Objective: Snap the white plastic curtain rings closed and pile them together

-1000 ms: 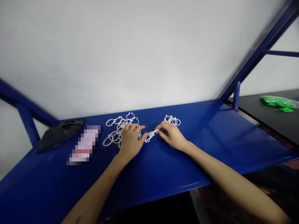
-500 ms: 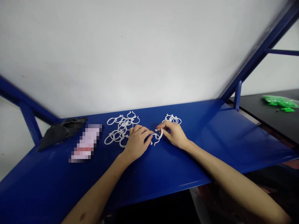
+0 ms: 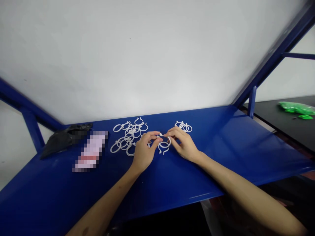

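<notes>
Between my two hands is a white plastic ring (image 3: 169, 141) with a small knobbed end near the fingertips. My left hand (image 3: 145, 149) pinches its left side with thumb and fingers. On the right side, the fingertips of my right hand (image 3: 183, 143) close on it near the top. Just under the held ring, another open white ring (image 3: 164, 153) lies on the table, its ends facing me. A loose pile of white rings (image 3: 129, 132) spreads to the left, partly behind my left hand. Beyond my right hand sits a smaller cluster of white rings (image 3: 185, 127).
The blue table (image 3: 169, 183) meets a pale wall at its back. A black plastic bag (image 3: 57, 144) and a blurred-out pinkish rectangular item (image 3: 92, 149) lie at the left. On a dark table (image 3: 273, 113) at the right rests a clear bag of green pieces (image 3: 294, 107).
My left hand has lifted and turned, its thumb and fingers now pinching the ring. The held ring has tilted to show more of its loop. My right hand has shifted slightly.
</notes>
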Motion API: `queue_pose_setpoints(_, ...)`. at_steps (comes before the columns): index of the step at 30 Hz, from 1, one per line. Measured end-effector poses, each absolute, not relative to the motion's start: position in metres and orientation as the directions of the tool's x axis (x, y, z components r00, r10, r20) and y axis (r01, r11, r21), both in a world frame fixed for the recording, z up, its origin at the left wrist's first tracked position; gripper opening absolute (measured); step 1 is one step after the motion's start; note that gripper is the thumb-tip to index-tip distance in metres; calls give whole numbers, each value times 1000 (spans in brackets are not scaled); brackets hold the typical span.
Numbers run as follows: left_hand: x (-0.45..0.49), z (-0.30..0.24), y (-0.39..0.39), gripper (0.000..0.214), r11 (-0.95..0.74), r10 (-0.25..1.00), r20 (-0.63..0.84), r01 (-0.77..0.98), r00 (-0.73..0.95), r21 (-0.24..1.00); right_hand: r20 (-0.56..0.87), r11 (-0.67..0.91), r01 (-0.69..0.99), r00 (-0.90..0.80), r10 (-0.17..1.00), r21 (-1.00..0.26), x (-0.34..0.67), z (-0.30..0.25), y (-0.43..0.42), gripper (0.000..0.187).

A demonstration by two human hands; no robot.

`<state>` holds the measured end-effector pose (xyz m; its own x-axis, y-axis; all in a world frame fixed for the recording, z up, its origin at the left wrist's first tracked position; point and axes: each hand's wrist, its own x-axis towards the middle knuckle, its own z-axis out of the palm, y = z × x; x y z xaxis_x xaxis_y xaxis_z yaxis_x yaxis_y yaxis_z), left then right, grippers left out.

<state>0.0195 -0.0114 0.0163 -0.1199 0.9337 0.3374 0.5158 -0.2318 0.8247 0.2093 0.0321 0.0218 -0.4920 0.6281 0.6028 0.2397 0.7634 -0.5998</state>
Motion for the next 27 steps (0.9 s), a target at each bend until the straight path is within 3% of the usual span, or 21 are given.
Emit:
queue_pose_setpoints(5,15,20,-9,19,-207,924,334,488,-187,848,493,639,207,-477,727,-741,207,20,29,22)
queue_pose_setpoints(12,20,18,-13,9,-200,940,283,361,-193,911,496,644,175,-502,709,-744,204,18,28,13)
queue_pose_setpoints(16,20,15,-16,2,-246,929,328,376,-171,894,521,679,170,-519,678,-714,206,20,25,16)
queue_pose_setpoints(27,20,15,-17,24,-444,844,531,449,-82,775,606,814,213,-572,553,-541,209,15,25,17)
